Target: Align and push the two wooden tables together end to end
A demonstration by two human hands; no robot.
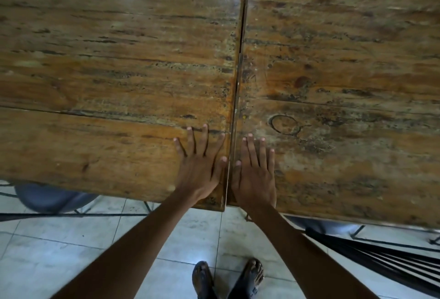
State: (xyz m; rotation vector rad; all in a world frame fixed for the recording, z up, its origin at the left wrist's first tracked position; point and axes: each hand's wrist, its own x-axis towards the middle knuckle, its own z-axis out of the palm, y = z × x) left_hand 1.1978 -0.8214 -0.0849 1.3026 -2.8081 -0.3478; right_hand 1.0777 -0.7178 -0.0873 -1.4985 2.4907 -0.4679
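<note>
- left table (107, 60) fills the left of the frame, right table (345, 60) the right, almost touching.
- left hand (202, 175) and right hand (256, 177) lie flat and open beside the crack (239, 60), holding nothing.
- a thumb could get pinched if the tables close.

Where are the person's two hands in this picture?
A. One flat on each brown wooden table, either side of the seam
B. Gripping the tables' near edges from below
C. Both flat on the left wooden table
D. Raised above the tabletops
A: the left hand lies flat on the left brown wooden table and the right hand on the right brown wooden table, flanking the narrow seam.
</note>
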